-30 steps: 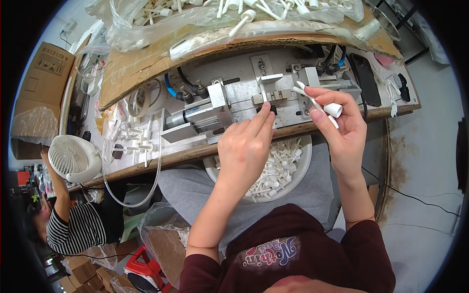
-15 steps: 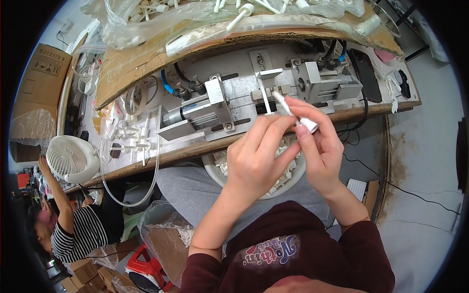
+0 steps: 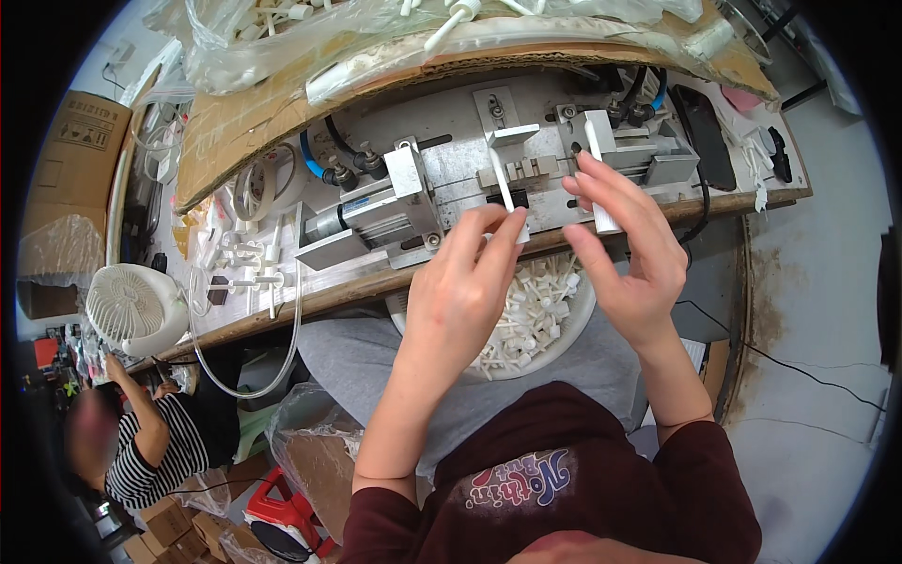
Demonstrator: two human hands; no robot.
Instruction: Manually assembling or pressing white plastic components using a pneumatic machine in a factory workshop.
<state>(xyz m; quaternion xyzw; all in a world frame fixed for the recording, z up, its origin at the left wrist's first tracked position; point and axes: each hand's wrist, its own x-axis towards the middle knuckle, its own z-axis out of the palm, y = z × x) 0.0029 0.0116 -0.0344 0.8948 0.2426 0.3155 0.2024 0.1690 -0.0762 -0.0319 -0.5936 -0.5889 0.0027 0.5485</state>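
Note:
My left hand (image 3: 470, 268) has its thumb and fingers pinched at the lower end of a thin white plastic stick (image 3: 502, 179). This stick leans up to a small metal bracket (image 3: 514, 134) on the fixture, and its lower tip is partly covered by my fingers. Among the fingers of my right hand (image 3: 634, 249) is a second white stick (image 3: 604, 216) with a wider round end, pointing away from me. The right thumb stands apart from it, so the grip looks loose. Below both hands, a white round basin (image 3: 584, 324) on my lap holds many small white plastic pieces.
Two metal clamp cylinders, left (image 3: 376, 221) and right (image 3: 634, 155), flank the bracket. Cardboard (image 3: 254, 122) with bagged white parts overhangs the back. A phone (image 3: 703, 141) lies right; a white fan (image 3: 136, 296) stands left. A person in a striped shirt (image 3: 169, 442) works at far left.
My hands have moved apart. The left went to the stick at the bracket; the right opened somewhat, and its stick turned to point away from me. The basin's contents are more exposed.

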